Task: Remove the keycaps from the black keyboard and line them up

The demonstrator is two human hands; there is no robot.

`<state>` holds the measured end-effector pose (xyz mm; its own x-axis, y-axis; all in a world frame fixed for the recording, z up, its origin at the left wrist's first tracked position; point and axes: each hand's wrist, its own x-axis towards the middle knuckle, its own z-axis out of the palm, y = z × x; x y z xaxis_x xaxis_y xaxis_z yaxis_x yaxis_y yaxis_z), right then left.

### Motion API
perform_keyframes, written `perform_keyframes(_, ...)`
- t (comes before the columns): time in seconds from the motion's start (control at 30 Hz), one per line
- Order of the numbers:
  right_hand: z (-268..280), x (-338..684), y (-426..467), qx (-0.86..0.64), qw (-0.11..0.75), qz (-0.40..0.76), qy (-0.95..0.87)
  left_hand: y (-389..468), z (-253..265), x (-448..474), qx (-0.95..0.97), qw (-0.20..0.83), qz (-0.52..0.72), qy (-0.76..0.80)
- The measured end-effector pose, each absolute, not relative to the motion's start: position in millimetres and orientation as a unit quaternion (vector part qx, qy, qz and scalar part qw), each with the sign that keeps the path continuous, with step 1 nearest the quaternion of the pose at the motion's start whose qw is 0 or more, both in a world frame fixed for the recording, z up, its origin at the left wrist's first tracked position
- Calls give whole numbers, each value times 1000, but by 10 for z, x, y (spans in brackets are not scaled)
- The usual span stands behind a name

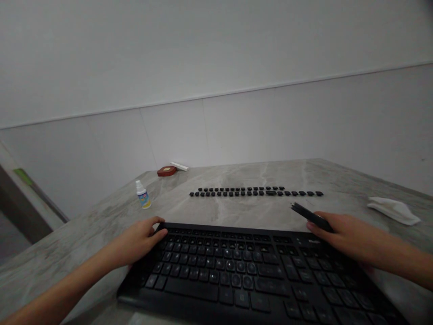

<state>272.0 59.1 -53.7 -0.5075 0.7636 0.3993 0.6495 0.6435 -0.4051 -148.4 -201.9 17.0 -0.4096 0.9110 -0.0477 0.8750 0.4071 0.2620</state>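
Observation:
A black keyboard [216, 266] fills the lower middle, its near edge tilted toward me. My left hand [144, 239] grips its far left corner, thumb on top and fingers around the edge. The top rows of the keyboard show bare key sockets, while the lower rows carry shiny keycaps. Between the thumb and fingers of my right hand [341, 232] is a slim black tool [309, 214] with a small metallic tip, pointing up and left. That hand also rests at the keyboard's far right corner; its lower fingers are hidden. Two rows of loose black keycaps [237, 193] lie beyond the keyboard.
A small white bottle [143, 195] with a blue and yellow label stands at left. Behind it are a reddish-brown case [167, 171] and a white strip [179, 166]. A folded white tissue [394, 210] lies at right on the grey marbled table [223, 214], which meets a wall.

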Motion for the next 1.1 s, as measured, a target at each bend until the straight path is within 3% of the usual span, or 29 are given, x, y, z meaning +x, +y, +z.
perform_keyframes(0.1,-360,2839,698,-463,172,170,-853,-1997,118,-1353,546,133,137,816)
perform_keyframes(0.3,-129,3077,838,-534,123,83,-832,-1879,-58,-1039,589,160,210,763)
perform_keyframes(0.4,7,2969,664,-512,175,-9,-841,-1828,-125,-1040,553,215,235,770)
perform_keyframes(0.57,381,2424,68,-379,308,-60,-871,-1783,-43,-1104,509,292,211,782)
perform_keyframes(0.67,566,1938,-287,-311,310,63,-896,-1745,105,-1079,557,235,129,786)
perform_keyframes(0.77,612,1393,-563,-236,286,268,-889,-1697,167,-1041,641,69,64,762)
perform_keyframes(0.87,500,901,-740,-163,275,386,-865,-1657,77,-1089,698,-45,106,707)
perform_keyframes(0.93,366,667,-798,-128,274,435,-848,-1651,-14,-1198,727,-52,186,659)
perform_keyframes(1.1,39,477,-814,-94,296,471,-826,-1728,-21,-1516,780,90,248,567)
